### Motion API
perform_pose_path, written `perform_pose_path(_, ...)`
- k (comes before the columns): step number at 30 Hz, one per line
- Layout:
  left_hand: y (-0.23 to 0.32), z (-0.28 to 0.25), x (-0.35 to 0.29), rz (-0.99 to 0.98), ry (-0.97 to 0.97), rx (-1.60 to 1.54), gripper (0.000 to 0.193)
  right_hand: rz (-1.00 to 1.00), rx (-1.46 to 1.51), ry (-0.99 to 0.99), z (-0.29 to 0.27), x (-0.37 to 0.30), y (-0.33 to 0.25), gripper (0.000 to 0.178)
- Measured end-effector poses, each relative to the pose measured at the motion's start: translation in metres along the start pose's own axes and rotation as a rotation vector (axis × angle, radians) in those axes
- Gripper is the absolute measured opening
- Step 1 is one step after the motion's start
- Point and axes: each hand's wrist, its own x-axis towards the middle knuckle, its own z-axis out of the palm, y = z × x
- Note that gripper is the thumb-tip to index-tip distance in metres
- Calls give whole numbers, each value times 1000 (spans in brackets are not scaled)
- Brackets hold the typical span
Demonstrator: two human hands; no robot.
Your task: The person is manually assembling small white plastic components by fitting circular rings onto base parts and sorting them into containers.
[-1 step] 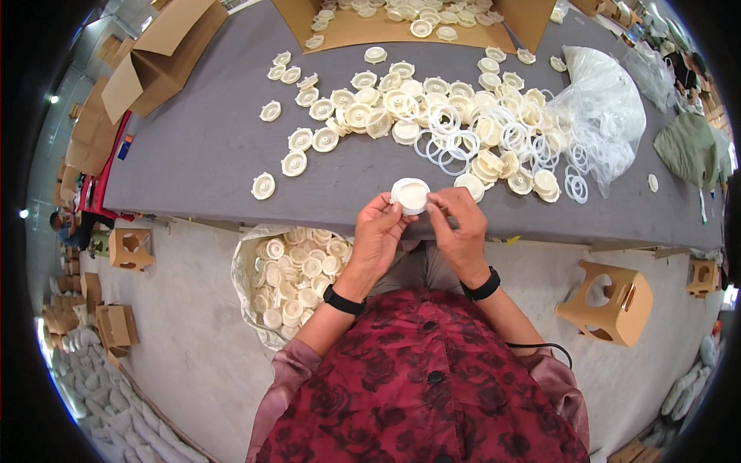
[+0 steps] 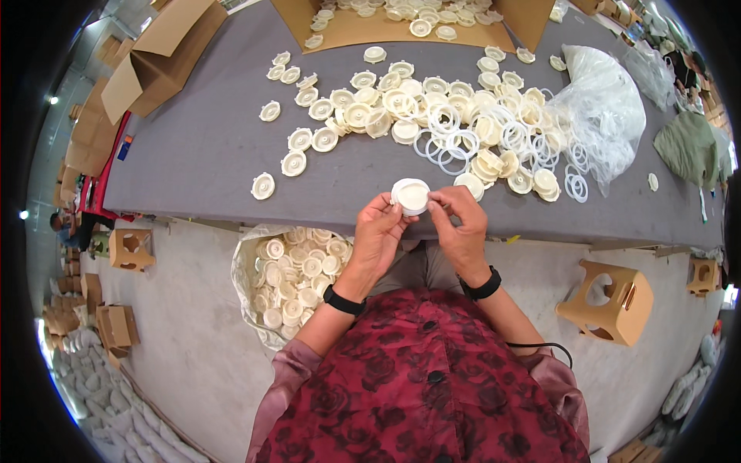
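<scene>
Just over the table's near edge I hold a round off-white plastic cap [image 2: 411, 196], its flat face turned up. My left hand [image 2: 378, 233] pinches it by the left and lower rim. At its right rim, my right hand [image 2: 461, 225] is closed, thumb and forefinger pressed together; whether a ring sits between them is too small to tell. Beyond my hands spreads a loose pile of similar caps [image 2: 356, 116], some face up, others face down. Translucent sealing rings [image 2: 453, 160] lie over the pile's right part, beside a clear plastic bag [image 2: 602, 108].
A cardboard box [image 2: 409, 32] with more caps stands at the table's far side. Below the near edge, left of my legs, is a white sack [image 2: 245, 289] full of caps. Tan stools [image 2: 610, 302] stand on the floor. Another box [image 2: 166, 54] sits far left on the grey table [image 2: 201, 147].
</scene>
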Motion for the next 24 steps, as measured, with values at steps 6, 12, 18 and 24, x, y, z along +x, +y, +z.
perform_pose_path(6,-7,-15,-3,7,-105,-39,23,506,564,16,-4,9,-5,10)
perform_pose_path(12,-8,-16,-4,-2,-141,-93,33,392,675,-114,-9,6,8,18)
perform_pose_path(18,-11,-11,-6,-16,-96,-123,34,369,706,-138,-10,6,10,19)
perform_pose_path(24,-1,-20,-10,-34,-177,94,21,328,545,-178,-14,2,9,26)
